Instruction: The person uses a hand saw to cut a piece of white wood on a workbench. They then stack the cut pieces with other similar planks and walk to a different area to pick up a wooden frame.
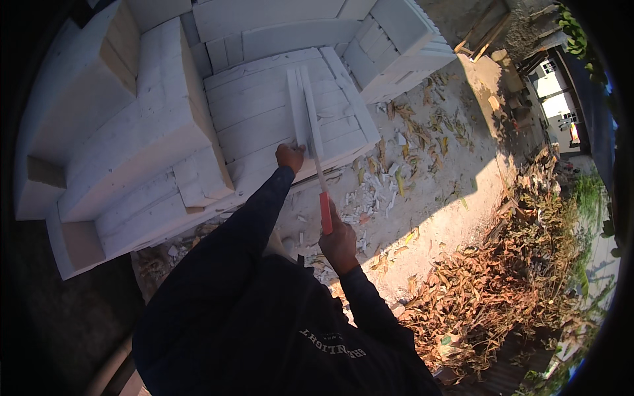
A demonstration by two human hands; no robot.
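White blocks (264, 105) lie stacked outdoors, and a thin white strip (298, 109) rests on the top one, running toward 12 o'clock. The left hand (289, 157) pins the strip's near end, its grip pressed down on it. The right hand (339, 244) is closed around the saw's (319, 165) orange handle, blade along the strip. A slip could bring the blade onto the left fingers, touching at 12. Sandy ground (449, 178) at 3 o'clock carries chips and dry leaves (502, 277).
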